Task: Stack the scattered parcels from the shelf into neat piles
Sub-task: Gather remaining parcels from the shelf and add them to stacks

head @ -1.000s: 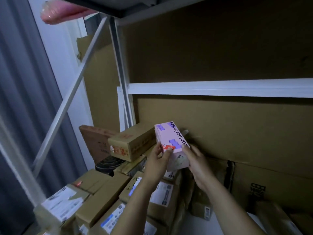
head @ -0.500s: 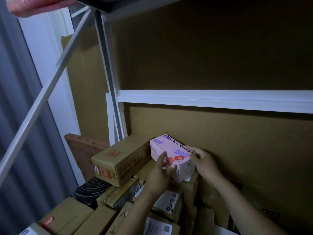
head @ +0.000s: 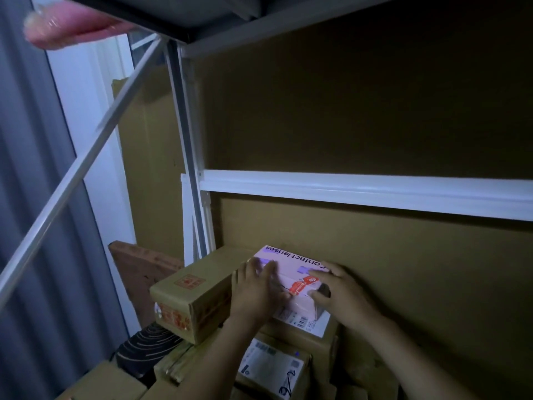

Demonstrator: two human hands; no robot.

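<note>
A pink box printed "contact lenses" lies flat on top of a pile of brown parcels, pushed up against a brown carton on its left and close to the cardboard back wall. My left hand lies on the box's top and left edge with its fingers stretched out. My right hand grips the box's near right corner, fingers over the top and thumb on the front face. Under it sits a brown parcel, with a white-labelled parcel lower down.
A white shelf rail crosses above the pile, beside a metal upright and a diagonal brace. A pink wrapped item sticks out from the upper shelf. A dark ridged object and a reddish board lie left of the cartons.
The pink box went from tilted up in both hands to lying flat on the pile beside the brown carton. My left hand slid from its front onto its top.
</note>
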